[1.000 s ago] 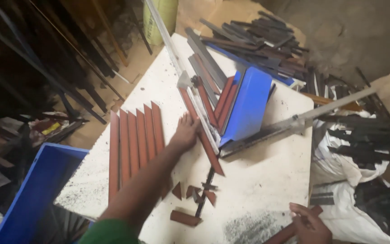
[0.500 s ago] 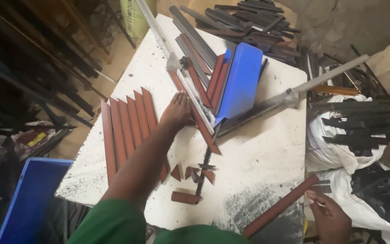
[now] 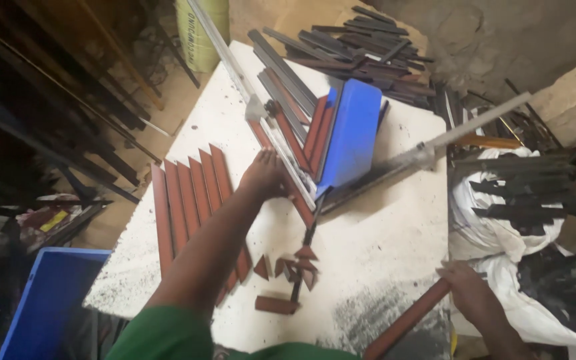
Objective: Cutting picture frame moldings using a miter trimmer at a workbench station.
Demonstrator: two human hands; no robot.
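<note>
Right hand [image 3: 471,293]: 1 s ago it sat low at the desk's [image 3: 381,247] near edge w/ only a short bit of the reddish-brown strip [image 3: 405,320] showing; now it's further right by the white sacks [image 3: 501,220], grip closed on the strip's upper end, far more length in view. Left hand [image 3: 265,177] has slid slightly along the long strip [image 3: 281,167] beside the blue tray [image 3: 351,133].
</note>
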